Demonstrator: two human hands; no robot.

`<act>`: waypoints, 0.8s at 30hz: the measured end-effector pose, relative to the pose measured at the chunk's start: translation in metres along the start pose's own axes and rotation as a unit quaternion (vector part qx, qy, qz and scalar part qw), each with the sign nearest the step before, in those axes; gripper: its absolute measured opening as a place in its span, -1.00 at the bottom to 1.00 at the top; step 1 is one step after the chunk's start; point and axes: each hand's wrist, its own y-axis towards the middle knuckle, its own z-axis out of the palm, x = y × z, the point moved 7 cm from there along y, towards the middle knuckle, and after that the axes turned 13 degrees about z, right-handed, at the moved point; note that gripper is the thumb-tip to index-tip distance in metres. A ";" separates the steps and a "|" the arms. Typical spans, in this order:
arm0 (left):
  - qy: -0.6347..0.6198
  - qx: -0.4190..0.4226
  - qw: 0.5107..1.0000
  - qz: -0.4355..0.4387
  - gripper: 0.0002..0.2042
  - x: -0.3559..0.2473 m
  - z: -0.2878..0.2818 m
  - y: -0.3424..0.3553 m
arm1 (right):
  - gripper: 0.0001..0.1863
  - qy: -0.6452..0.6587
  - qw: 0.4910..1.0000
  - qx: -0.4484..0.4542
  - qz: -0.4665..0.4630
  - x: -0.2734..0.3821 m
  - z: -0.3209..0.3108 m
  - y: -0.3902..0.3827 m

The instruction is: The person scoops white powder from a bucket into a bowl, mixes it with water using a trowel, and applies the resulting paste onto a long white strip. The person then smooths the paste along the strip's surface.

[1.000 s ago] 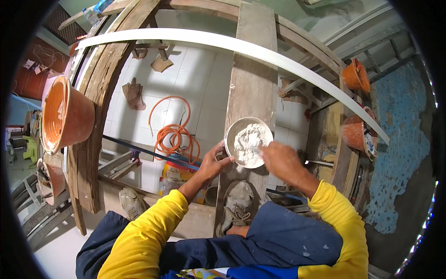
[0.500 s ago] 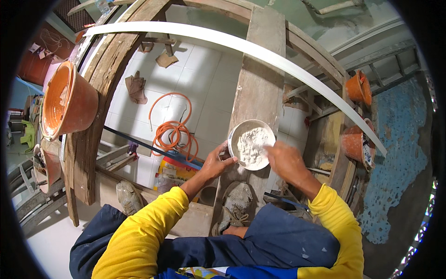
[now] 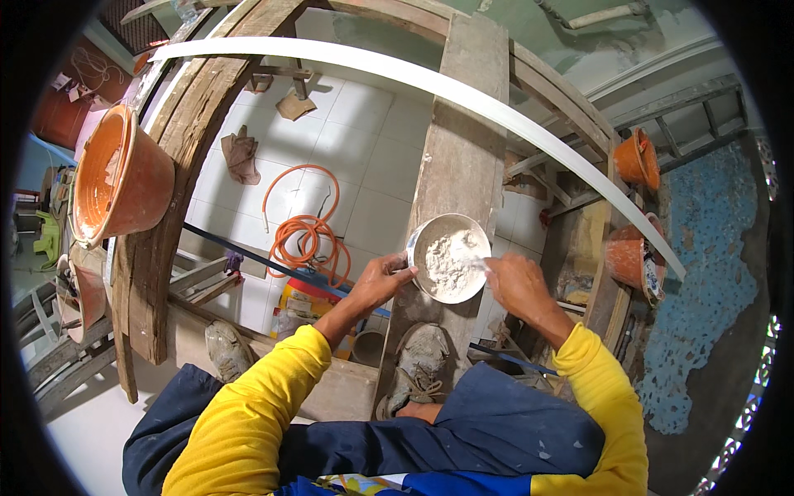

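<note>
A round metal bowl (image 3: 430, 285) of pale powder or paste (image 3: 449, 258) sits over a worn plank (image 3: 455, 157) in front of me. My left hand (image 3: 382, 279) is closed on the bowl's left rim. My right hand (image 3: 517, 285) grips a small pale tool (image 3: 480, 263) whose end is in the powder, perhaps a spatula; its shape is unclear. A worn grey shoe (image 3: 418, 364) rests on the plank below the bowl.
Orange buckets (image 3: 132, 190) (image 3: 635, 157) (image 3: 628, 252) stand on timber beams (image 3: 190, 116) at both sides. A long white strip (image 3: 380, 62) spans them. A coiled orange hose (image 3: 306, 240) lies on the tiles below. A metal ladder (image 3: 711, 116) is at right.
My right hand has shifted slightly right with the tool, showing more of it at the bowl's edge. My left hand still holds the bowl, and the view has shifted slightly.
</note>
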 end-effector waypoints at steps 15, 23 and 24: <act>0.014 0.040 0.999 -0.004 -0.49 0.004 -0.002 0.003 | -0.74 -0.087 0.989 -0.007 -0.122 0.059 0.008 -0.010; -0.011 0.034 0.999 -0.006 -0.54 0.012 0.000 0.005 | -0.77 -0.098 0.986 -0.032 -0.128 0.055 0.003 -0.002; -0.009 0.024 1.000 0.011 -0.55 0.012 -0.003 0.005 | -0.78 -0.089 0.989 -0.043 -0.110 0.053 -0.002 0.001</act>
